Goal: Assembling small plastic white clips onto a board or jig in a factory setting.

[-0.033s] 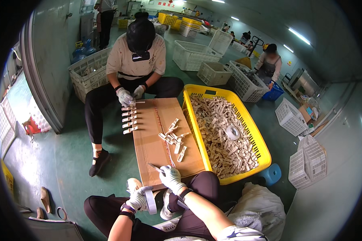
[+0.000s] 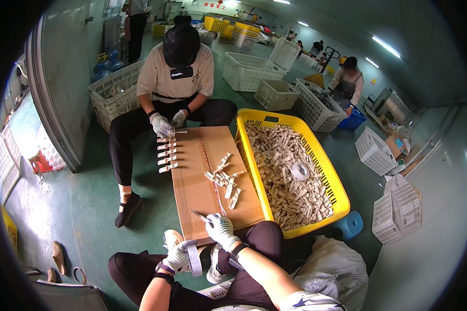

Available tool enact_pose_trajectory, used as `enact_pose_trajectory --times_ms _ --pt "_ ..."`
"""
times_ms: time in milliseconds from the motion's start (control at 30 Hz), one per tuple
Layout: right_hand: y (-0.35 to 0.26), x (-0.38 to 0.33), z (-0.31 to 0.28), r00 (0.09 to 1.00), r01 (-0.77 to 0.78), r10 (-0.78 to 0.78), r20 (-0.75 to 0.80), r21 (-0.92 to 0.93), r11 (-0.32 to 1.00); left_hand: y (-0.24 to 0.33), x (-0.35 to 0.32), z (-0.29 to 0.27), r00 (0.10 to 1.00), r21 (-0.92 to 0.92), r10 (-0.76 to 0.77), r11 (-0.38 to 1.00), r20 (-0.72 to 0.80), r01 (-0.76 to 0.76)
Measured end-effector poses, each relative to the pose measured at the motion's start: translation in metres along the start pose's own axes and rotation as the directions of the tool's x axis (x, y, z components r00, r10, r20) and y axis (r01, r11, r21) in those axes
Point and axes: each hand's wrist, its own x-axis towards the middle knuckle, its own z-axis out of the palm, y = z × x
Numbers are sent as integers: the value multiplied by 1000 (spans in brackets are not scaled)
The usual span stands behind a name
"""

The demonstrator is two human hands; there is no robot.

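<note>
My left hand [image 2: 178,257], in a striped white glove, is closed on a roll of pale tape [image 2: 194,260] beside the near edge of a brown cardboard sheet [image 2: 192,205]. Above that sheet's near end, my gloved right hand [image 2: 222,231] grips a thin, pointed blade [image 2: 200,216]; its handle is hidden in the fingers. Several pale clips [image 2: 229,187] lie loose on the cardboard ahead of my right hand. More clips [image 2: 167,159] stick out in a row along its left edge. At the far left corner, a co-worker's gloved hands [image 2: 162,125] work at another clip.
To the right of the cardboard stands a yellow crate [image 2: 337,194] full of similar clips, with another tape roll [image 2: 300,171] on top. A blue stool [image 2: 351,225] and a white sack [image 2: 333,267] are near my right side. White crates [image 2: 251,72] stand farther back.
</note>
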Motion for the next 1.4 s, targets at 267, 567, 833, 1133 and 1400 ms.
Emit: enact_pose_trajectory --times_ms 267,567,833,1133,1400 --pt "3 1 2 999 -25 25 29 -6 1000 0 5 -2 999 15 8 1000 50 -9" --pt "-1 0 1 1000 -18 17 12 21 1000 -2 8 -8 999 16 11 1000 43 -11" --pt "0 0 1 1000 -9 9 -1 30 1000 1 -18 14 999 44 15 999 33 -16" --pt "-2 -2 -3 1000 -14 14 -11 19 1000 -3 -9 9 997 38 65 997 30 -67" --pt "-15 5 -6 998 -5 6 57 -20 1000 1 -10 -5 997 102 -20 995 79 12"
